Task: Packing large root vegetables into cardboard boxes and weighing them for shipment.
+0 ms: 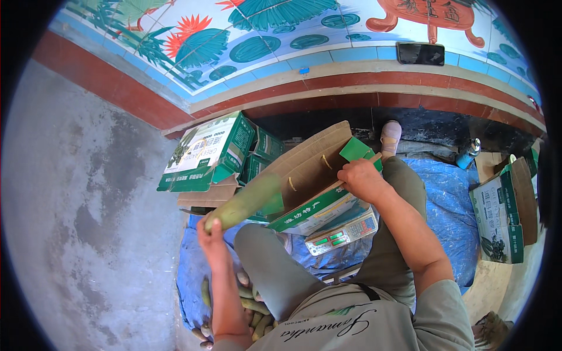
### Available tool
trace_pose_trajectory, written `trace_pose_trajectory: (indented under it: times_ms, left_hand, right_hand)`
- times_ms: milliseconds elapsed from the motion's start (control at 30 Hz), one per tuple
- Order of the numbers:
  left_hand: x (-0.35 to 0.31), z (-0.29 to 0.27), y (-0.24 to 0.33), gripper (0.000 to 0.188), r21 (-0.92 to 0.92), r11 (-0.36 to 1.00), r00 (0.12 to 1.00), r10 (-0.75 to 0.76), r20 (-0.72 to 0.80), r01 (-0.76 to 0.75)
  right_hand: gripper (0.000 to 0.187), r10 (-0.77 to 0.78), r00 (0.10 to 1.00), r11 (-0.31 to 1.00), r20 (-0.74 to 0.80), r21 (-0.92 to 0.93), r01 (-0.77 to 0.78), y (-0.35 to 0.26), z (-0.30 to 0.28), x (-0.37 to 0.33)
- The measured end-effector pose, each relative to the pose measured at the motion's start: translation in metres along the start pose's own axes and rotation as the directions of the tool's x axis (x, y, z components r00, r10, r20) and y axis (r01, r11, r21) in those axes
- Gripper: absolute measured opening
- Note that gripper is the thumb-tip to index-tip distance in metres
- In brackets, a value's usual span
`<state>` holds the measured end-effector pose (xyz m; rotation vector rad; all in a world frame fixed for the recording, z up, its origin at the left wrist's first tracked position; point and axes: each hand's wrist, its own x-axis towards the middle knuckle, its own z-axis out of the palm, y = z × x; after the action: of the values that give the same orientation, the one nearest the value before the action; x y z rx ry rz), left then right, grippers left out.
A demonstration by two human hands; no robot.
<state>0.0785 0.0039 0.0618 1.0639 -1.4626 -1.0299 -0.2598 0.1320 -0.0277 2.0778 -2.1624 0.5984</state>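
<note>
My left hand (213,238) is closed round the lower end of a long pale green radish (249,202), slightly blurred. Its far end slants up to the right, in front of the left end of an open carton (316,214). That green and white cardboard carton has brown inner walls and rope handle loops. My right hand (363,178) grips the carton's near right edge by a green end flap (356,150). Under the carton sits a digital scale (345,235) with lit green displays. How much lies in the carton is hidden.
Several radishes (256,305) lie on the blue tarp (448,205) by my left leg. Stacked cartons (205,153) stand at left, another carton (497,216) at right. A blue bottle (468,154) stands near the wall; a phone (420,54) rests on the ledge.
</note>
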Motion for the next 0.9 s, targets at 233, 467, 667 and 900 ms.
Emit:
trace_pose_trajectory:
  times_ms: [233, 467, 667, 900]
  left_hand:
    - [0.020, 0.069, -0.048, 0.029, 0.255, 0.965, 0.946, -0.132, 0.295, 0.055]
    - [0.030, 0.134, -0.061, 0.029, 0.274, 0.920, 0.810, -0.381, 0.445, 0.281]
    - [0.027, 0.150, -0.078, 0.028, 0.308, 0.859, 0.680, -0.512, 0.525, 0.409]
    - [0.039, 0.124, -0.057, 0.022, 0.292, 0.952, 0.821, -0.238, 0.520, 0.091]
  right_hand:
    - [0.007, -0.013, 1.000, 1.000, -0.013, 0.018, 0.013, 0.002, 0.000, -0.001]
    - [0.008, 0.000, 1.000, 1.000, 0.010, 0.025, 0.000, 0.004, 0.000, 0.000]
    - [0.008, -0.013, 1.000, 0.999, -0.007, 0.041, 0.014, 0.002, 0.001, 0.003]
    - [0.012, 0.008, 0.999, 0.999, 0.050, 0.032, -0.010, 0.004, 0.000, 0.004]
